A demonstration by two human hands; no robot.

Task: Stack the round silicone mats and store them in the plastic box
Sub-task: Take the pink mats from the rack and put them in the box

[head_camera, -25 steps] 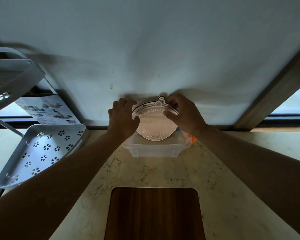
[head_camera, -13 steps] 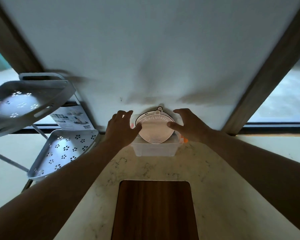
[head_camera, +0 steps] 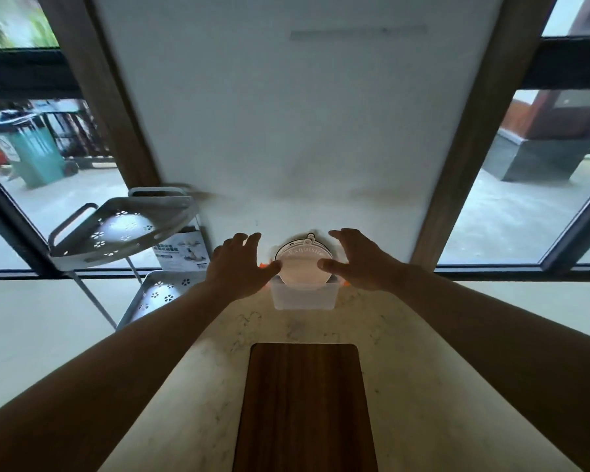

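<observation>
The round silicone mats, pale pink with a dark rim and lettering, stand on edge in the clear plastic box at the far end of the counter, leaning against the wall. My left hand hovers at the stack's left with fingers spread; its thumb tip is at the rim. On the other side, my right hand is spread the same way, thumb tip at the mats' right edge. Neither hand grips anything.
A dark wooden board lies on the marble counter near me. A white perforated two-tier corner rack stands to the left with a printed card behind it. Windows flank the white wall.
Both hands have let go of the mats and opened beside them. The mats now rest in the box. My head has tilted up, so more of the wall and windows shows.
</observation>
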